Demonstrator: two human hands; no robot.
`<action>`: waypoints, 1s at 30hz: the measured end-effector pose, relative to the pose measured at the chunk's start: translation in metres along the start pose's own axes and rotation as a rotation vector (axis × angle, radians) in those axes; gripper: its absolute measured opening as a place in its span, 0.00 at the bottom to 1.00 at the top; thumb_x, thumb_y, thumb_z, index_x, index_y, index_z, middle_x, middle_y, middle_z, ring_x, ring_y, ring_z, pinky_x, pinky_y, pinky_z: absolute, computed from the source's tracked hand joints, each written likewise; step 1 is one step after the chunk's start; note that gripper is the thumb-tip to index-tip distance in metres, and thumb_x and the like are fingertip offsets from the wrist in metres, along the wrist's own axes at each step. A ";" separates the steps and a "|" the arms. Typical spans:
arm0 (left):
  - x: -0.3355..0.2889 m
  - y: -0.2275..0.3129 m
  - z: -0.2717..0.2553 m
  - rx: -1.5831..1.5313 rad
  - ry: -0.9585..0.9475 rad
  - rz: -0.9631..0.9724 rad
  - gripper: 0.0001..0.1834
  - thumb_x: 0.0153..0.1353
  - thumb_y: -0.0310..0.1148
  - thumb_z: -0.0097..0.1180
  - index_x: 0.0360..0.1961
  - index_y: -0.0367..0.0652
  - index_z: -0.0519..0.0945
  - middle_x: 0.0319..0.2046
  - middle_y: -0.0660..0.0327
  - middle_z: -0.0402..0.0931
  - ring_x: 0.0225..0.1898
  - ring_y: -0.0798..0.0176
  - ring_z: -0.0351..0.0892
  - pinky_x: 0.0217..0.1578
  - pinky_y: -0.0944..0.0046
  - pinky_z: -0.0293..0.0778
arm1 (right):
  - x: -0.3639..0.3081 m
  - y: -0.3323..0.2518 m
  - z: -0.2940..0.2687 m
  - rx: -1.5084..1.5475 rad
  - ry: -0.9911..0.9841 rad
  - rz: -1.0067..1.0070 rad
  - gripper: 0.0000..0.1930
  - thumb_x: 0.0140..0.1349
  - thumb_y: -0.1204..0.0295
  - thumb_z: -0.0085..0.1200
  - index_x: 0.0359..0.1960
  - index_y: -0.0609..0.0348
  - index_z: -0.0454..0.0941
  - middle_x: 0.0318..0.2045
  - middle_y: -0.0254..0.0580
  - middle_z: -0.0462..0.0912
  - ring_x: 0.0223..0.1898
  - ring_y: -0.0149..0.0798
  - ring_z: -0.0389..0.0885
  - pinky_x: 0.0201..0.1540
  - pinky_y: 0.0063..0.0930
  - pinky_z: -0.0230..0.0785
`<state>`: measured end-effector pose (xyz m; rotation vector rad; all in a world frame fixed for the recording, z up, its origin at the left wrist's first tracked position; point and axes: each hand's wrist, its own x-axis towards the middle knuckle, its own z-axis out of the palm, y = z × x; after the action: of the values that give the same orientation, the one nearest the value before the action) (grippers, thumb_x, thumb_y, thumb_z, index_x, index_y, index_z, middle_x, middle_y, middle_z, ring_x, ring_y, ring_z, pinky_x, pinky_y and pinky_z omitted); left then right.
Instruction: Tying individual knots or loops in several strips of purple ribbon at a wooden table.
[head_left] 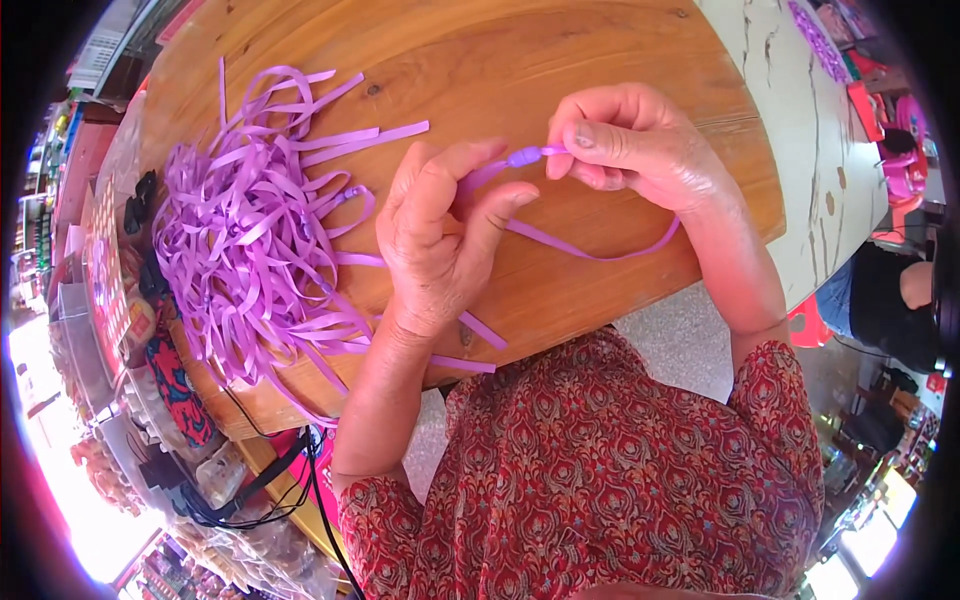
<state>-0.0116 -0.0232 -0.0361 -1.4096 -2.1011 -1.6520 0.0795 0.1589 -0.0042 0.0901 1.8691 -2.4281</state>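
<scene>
My right hand (635, 145) pinches a purple ribbon lanyard between thumb and fingers, just beside its small violet plastic clasp (524, 157). Left of the clasp, my left hand (440, 220) has its thumb and index finger apart, with the index fingertip close to the clasp. The lanyard's ribbon (590, 256) passes behind my left thumb, curves low over the table and goes behind my right wrist. Part of it is hidden by my left hand. A tangled heap of purple ribbon lanyards (250, 240) lies to the left of my left hand.
The wooden table (480, 70) has a rounded right end, with a white marbled surface (790, 130) beyond it. Bags and packed goods crowd the left edge. Black cables (315, 490) hang at the lower left. A person in dark clothing (885, 300) is at the far right.
</scene>
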 end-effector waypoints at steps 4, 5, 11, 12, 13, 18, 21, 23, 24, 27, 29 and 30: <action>0.004 0.003 -0.003 0.029 -0.017 -0.024 0.22 0.43 0.30 0.68 0.41 0.38 0.76 0.29 0.59 0.72 0.29 0.64 0.69 0.27 0.68 0.68 | 0.000 0.000 -0.004 0.025 -0.015 0.005 0.13 0.62 0.64 0.51 0.29 0.63 0.76 0.25 0.36 0.78 0.20 0.20 0.64 0.19 0.13 0.49; 0.007 0.004 -0.004 0.028 0.030 0.006 0.23 0.45 0.30 0.67 0.43 0.37 0.75 0.31 0.58 0.72 0.31 0.65 0.69 0.30 0.67 0.68 | 0.000 -0.001 -0.004 0.040 0.008 -0.018 0.13 0.62 0.65 0.51 0.29 0.64 0.76 0.25 0.36 0.77 0.19 0.20 0.64 0.19 0.13 0.49; 0.006 -0.015 -0.004 -0.061 0.233 -0.063 0.19 0.53 0.25 0.59 0.47 0.34 0.73 0.35 0.58 0.70 0.35 0.66 0.68 0.36 0.70 0.67 | -0.031 -0.024 -0.031 -0.314 0.335 -0.063 0.09 0.62 0.69 0.50 0.30 0.62 0.77 0.22 0.31 0.75 0.20 0.19 0.63 0.20 0.13 0.50; 0.004 -0.016 -0.003 -0.089 0.263 -0.137 0.18 0.54 0.23 0.57 0.48 0.34 0.73 0.34 0.59 0.69 0.35 0.67 0.68 0.37 0.71 0.66 | -0.042 -0.033 -0.040 -0.521 0.473 -0.056 0.09 0.62 0.69 0.50 0.30 0.61 0.78 0.22 0.29 0.74 0.20 0.18 0.62 0.21 0.13 0.50; 0.001 -0.016 -0.001 -0.163 0.283 -0.193 0.15 0.54 0.21 0.55 0.45 0.34 0.74 0.32 0.60 0.69 0.32 0.67 0.68 0.36 0.72 0.66 | -0.053 -0.039 -0.054 -0.537 0.499 -0.055 0.09 0.62 0.69 0.50 0.30 0.61 0.78 0.22 0.29 0.74 0.20 0.18 0.62 0.21 0.13 0.50; 0.000 0.011 -0.001 0.073 0.030 -0.108 0.11 0.53 0.20 0.55 0.40 0.34 0.76 0.26 0.59 0.70 0.27 0.65 0.69 0.31 0.70 0.68 | -0.122 -0.086 -0.143 -0.933 1.052 -0.285 0.10 0.61 0.67 0.52 0.38 0.59 0.80 0.21 0.23 0.72 0.22 0.17 0.60 0.24 0.11 0.51; 0.001 0.014 0.011 0.118 -0.068 -0.028 0.09 0.53 0.19 0.55 0.37 0.34 0.77 0.26 0.56 0.71 0.26 0.63 0.71 0.28 0.69 0.68 | -0.183 -0.110 -0.208 -1.049 1.227 -0.363 0.10 0.60 0.66 0.53 0.38 0.57 0.80 0.23 0.29 0.77 0.24 0.24 0.70 0.27 0.16 0.60; -0.003 0.011 0.010 0.148 -0.065 -0.013 0.09 0.53 0.19 0.56 0.37 0.34 0.77 0.26 0.55 0.72 0.25 0.63 0.71 0.26 0.69 0.68 | -0.185 -0.113 -0.225 -1.641 1.453 -0.316 0.12 0.58 0.66 0.54 0.41 0.54 0.79 0.31 0.40 0.81 0.34 0.38 0.79 0.36 0.26 0.69; -0.002 0.008 0.012 0.123 -0.064 0.018 0.08 0.53 0.19 0.56 0.36 0.34 0.78 0.26 0.55 0.72 0.24 0.62 0.71 0.25 0.68 0.68 | -0.194 -0.114 -0.236 -1.921 1.463 -0.273 0.14 0.57 0.64 0.55 0.44 0.52 0.78 0.36 0.44 0.80 0.40 0.43 0.78 0.41 0.30 0.68; 0.003 0.010 0.010 0.112 -0.070 0.023 0.08 0.51 0.19 0.57 0.34 0.37 0.78 0.23 0.56 0.72 0.21 0.61 0.71 0.22 0.66 0.67 | -0.184 -0.103 -0.241 -2.324 1.402 -0.411 0.22 0.56 0.61 0.56 0.53 0.48 0.72 0.45 0.47 0.77 0.47 0.48 0.75 0.49 0.35 0.68; 0.002 0.005 0.008 0.123 -0.066 0.088 0.07 0.50 0.21 0.58 0.32 0.38 0.78 0.21 0.56 0.70 0.20 0.57 0.71 0.20 0.64 0.67 | -0.154 -0.089 -0.202 -2.057 1.241 -0.483 0.19 0.57 0.66 0.56 0.51 0.54 0.74 0.47 0.46 0.76 0.49 0.46 0.74 0.50 0.33 0.67; 0.002 0.001 0.010 0.128 -0.091 0.120 0.06 0.49 0.22 0.59 0.30 0.39 0.78 0.20 0.57 0.70 0.20 0.56 0.71 0.19 0.62 0.67 | -0.143 -0.082 -0.190 -1.947 1.135 -0.463 0.18 0.57 0.69 0.55 0.50 0.55 0.74 0.48 0.45 0.76 0.50 0.44 0.74 0.50 0.31 0.67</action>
<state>-0.0076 -0.0141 -0.0377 -1.5636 -2.0820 -1.4093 0.2136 0.3668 0.0398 0.9636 3.7480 0.6542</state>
